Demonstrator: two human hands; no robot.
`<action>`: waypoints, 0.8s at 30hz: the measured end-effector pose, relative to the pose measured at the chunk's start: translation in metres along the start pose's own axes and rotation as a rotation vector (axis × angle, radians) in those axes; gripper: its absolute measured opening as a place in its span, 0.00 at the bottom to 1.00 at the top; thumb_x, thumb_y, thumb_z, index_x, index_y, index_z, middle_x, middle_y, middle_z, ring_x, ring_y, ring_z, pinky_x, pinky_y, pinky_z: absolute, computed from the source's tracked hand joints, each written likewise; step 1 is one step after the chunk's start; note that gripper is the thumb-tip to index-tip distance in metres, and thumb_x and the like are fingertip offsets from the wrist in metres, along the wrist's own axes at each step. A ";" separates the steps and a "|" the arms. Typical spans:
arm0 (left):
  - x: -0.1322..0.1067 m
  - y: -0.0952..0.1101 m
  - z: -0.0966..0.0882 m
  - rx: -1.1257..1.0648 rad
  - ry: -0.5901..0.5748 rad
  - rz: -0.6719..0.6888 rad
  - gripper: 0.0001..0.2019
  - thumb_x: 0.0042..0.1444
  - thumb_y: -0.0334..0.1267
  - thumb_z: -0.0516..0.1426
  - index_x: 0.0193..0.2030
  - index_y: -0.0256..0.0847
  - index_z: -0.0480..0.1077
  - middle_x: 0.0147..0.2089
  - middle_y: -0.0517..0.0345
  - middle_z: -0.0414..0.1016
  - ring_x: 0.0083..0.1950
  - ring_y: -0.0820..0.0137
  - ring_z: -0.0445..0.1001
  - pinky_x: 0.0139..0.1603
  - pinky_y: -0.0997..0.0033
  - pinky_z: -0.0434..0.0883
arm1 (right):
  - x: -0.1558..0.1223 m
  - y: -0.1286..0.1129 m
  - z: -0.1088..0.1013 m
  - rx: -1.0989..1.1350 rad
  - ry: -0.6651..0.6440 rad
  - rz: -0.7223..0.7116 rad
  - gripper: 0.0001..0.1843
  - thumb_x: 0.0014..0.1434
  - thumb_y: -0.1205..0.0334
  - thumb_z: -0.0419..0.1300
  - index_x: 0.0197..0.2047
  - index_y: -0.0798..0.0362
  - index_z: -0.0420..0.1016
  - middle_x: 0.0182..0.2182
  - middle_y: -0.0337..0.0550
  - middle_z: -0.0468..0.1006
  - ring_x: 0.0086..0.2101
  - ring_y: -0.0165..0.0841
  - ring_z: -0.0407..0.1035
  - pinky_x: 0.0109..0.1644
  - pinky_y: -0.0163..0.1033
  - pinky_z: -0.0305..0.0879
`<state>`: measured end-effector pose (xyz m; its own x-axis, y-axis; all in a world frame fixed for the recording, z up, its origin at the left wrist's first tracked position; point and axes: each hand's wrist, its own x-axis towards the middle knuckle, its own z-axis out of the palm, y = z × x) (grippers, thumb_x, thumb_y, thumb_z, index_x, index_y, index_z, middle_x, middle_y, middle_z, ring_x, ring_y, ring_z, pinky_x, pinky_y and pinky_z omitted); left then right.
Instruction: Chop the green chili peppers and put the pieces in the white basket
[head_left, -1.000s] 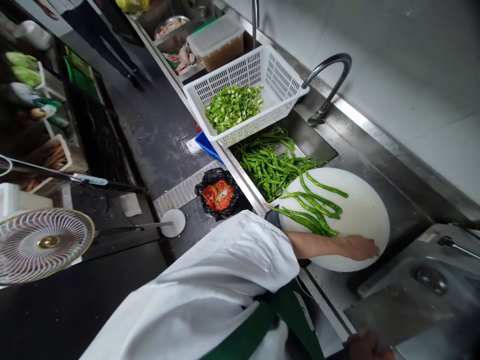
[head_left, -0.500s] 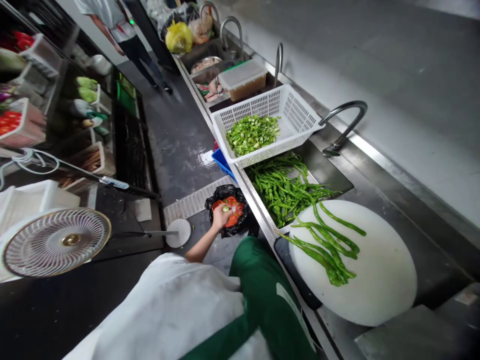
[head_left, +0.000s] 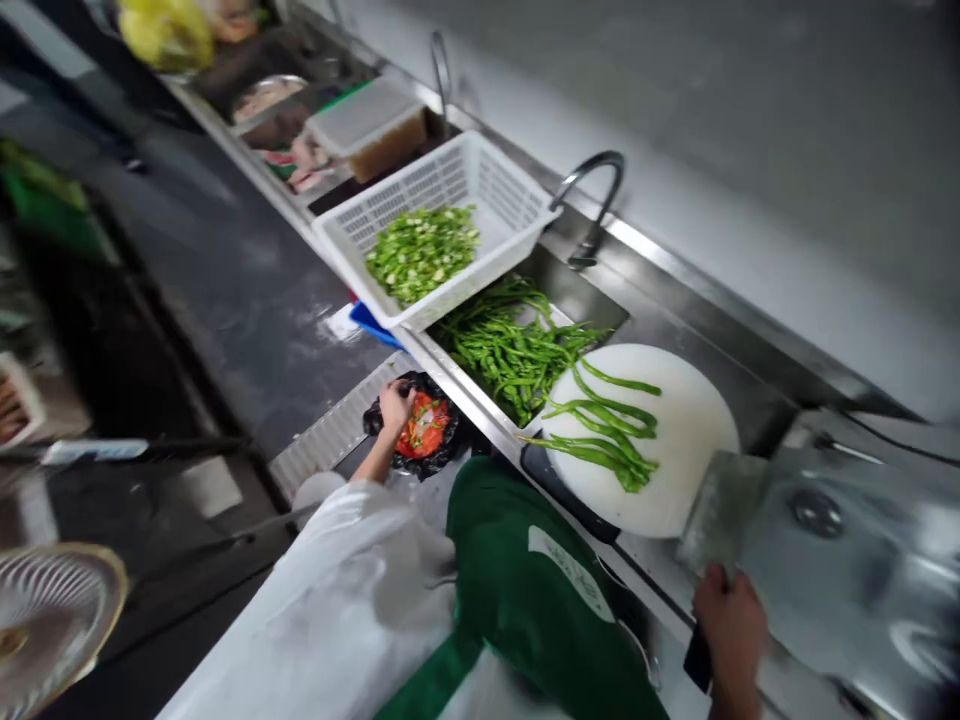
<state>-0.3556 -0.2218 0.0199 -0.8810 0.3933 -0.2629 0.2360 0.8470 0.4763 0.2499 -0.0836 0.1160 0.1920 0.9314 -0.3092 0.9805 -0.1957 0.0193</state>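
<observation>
In the head camera's view, we look down on a steel kitchen counter. At the near right, the right hand (head_left: 731,620) closes its fingers firmly round the dark handle of a cleaver (head_left: 724,510), whose broad, motion-blurred blade sits at the right edge of a round white cutting board (head_left: 690,420). At the left, the left hand (head_left: 397,405) bends its fingers at the far left side of a black plastic bag (head_left: 424,466) with red food scraps (head_left: 426,428) inside; we cannot tell how far the fingers part or whether they grip anything.

Long green chili peppers (head_left: 634,472) lie loosely side by side on the board's left half, more fill the sink (head_left: 592,300) beyond, and chopped green pepper (head_left: 424,250) rests in a white slotted basket (head_left: 480,275) farther off.

We judge the peppers light, bendy and slick-skinned, easily bruised, and best gathered across the middle of the bunch with fingertips tucked. The cleaver looks stiff and weighty for its size, safest held by the handle, well behind the edge; a wet grip might slip.
</observation>
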 end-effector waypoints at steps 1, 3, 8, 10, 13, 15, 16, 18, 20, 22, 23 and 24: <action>-0.004 0.022 0.006 -0.024 -0.011 0.099 0.14 0.64 0.38 0.57 0.53 0.37 0.76 0.57 0.43 0.77 0.61 0.56 0.74 0.66 0.58 0.68 | -0.004 -0.004 -0.002 -0.029 -0.028 0.028 0.31 0.71 0.51 0.43 0.53 0.64 0.79 0.33 0.63 0.81 0.34 0.50 0.76 0.39 0.47 0.68; -0.024 0.073 0.025 -0.098 -0.074 0.377 0.14 0.68 0.38 0.53 0.52 0.39 0.77 0.54 0.47 0.79 0.58 0.59 0.76 0.65 0.61 0.69 | -0.011 -0.012 -0.006 -0.068 -0.082 0.065 0.30 0.73 0.54 0.42 0.55 0.66 0.79 0.38 0.66 0.83 0.38 0.50 0.78 0.42 0.46 0.68; -0.120 0.200 0.102 -0.083 -0.499 1.194 0.30 0.58 0.51 0.68 0.64 0.44 0.74 0.74 0.41 0.64 0.77 0.42 0.56 0.77 0.43 0.54 | -0.024 -0.027 -0.001 -0.049 -0.129 0.069 0.26 0.75 0.58 0.43 0.53 0.64 0.79 0.42 0.66 0.83 0.41 0.49 0.79 0.44 0.44 0.68; -0.149 0.230 0.133 -0.010 -0.593 1.378 0.41 0.49 0.53 0.74 0.68 0.45 0.71 0.80 0.39 0.52 0.80 0.32 0.44 0.78 0.33 0.44 | -0.030 -0.033 0.004 -0.032 -0.138 0.087 0.24 0.76 0.58 0.44 0.53 0.62 0.78 0.41 0.63 0.84 0.42 0.47 0.80 0.44 0.43 0.68; -0.170 0.257 0.169 0.227 -0.617 1.486 0.39 0.60 0.53 0.67 0.75 0.48 0.64 0.82 0.42 0.48 0.81 0.33 0.42 0.77 0.30 0.42 | -0.037 -0.046 0.008 0.001 -0.168 0.133 0.24 0.76 0.57 0.43 0.56 0.61 0.76 0.39 0.60 0.83 0.41 0.46 0.80 0.46 0.43 0.68; -0.177 0.269 0.186 0.400 -0.545 1.487 0.37 0.68 0.54 0.59 0.80 0.48 0.56 0.82 0.43 0.47 0.82 0.34 0.41 0.77 0.30 0.45 | -0.038 -0.059 0.007 0.029 -0.173 0.156 0.24 0.77 0.58 0.42 0.57 0.60 0.75 0.40 0.59 0.83 0.42 0.45 0.80 0.47 0.43 0.69; -0.180 0.275 0.193 0.467 -0.502 1.477 0.38 0.69 0.56 0.56 0.81 0.48 0.52 0.82 0.43 0.46 0.82 0.34 0.40 0.77 0.30 0.47 | -0.037 -0.065 0.006 0.045 -0.173 0.154 0.24 0.77 0.58 0.41 0.57 0.60 0.74 0.40 0.60 0.83 0.42 0.45 0.80 0.47 0.43 0.69; -0.187 0.285 0.201 0.556 -0.437 1.453 0.40 0.70 0.58 0.53 0.82 0.46 0.47 0.83 0.40 0.45 0.82 0.32 0.39 0.76 0.30 0.50 | -0.034 -0.075 0.001 0.077 -0.184 0.118 0.23 0.77 0.60 0.41 0.57 0.60 0.73 0.41 0.60 0.83 0.43 0.45 0.80 0.48 0.43 0.69; -0.192 0.293 0.204 0.607 -0.426 1.430 0.43 0.69 0.61 0.53 0.83 0.45 0.45 0.82 0.37 0.44 0.81 0.29 0.39 0.74 0.27 0.51 | -0.030 -0.079 -0.004 0.103 -0.206 0.055 0.21 0.76 0.62 0.42 0.57 0.59 0.73 0.42 0.59 0.84 0.44 0.44 0.80 0.49 0.42 0.68; -0.193 0.300 0.202 0.621 -0.437 1.413 0.44 0.68 0.65 0.52 0.83 0.45 0.45 0.82 0.37 0.44 0.81 0.28 0.40 0.73 0.25 0.53 | -0.026 -0.077 -0.008 0.111 -0.225 0.008 0.20 0.76 0.63 0.43 0.57 0.58 0.72 0.42 0.59 0.84 0.44 0.44 0.81 0.50 0.42 0.68; -0.191 0.303 0.201 0.612 -0.433 1.404 0.44 0.68 0.65 0.51 0.82 0.46 0.46 0.83 0.38 0.44 0.81 0.30 0.40 0.73 0.25 0.53 | -0.024 -0.075 -0.009 0.104 -0.229 0.003 0.19 0.76 0.63 0.43 0.57 0.58 0.72 0.42 0.59 0.84 0.45 0.44 0.81 0.50 0.42 0.68; -0.189 0.306 0.200 0.594 -0.418 1.393 0.43 0.69 0.65 0.49 0.83 0.46 0.45 0.83 0.40 0.43 0.81 0.32 0.40 0.73 0.26 0.53 | -0.022 -0.073 -0.010 0.094 -0.232 0.004 0.19 0.76 0.63 0.43 0.57 0.58 0.72 0.42 0.59 0.84 0.45 0.44 0.81 0.50 0.42 0.68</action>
<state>-0.0343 0.0346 0.0474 0.3058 0.9373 -0.1674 0.9449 -0.2773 0.1740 0.1749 -0.0871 0.1315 0.1705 0.8374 -0.5194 0.9693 -0.2373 -0.0644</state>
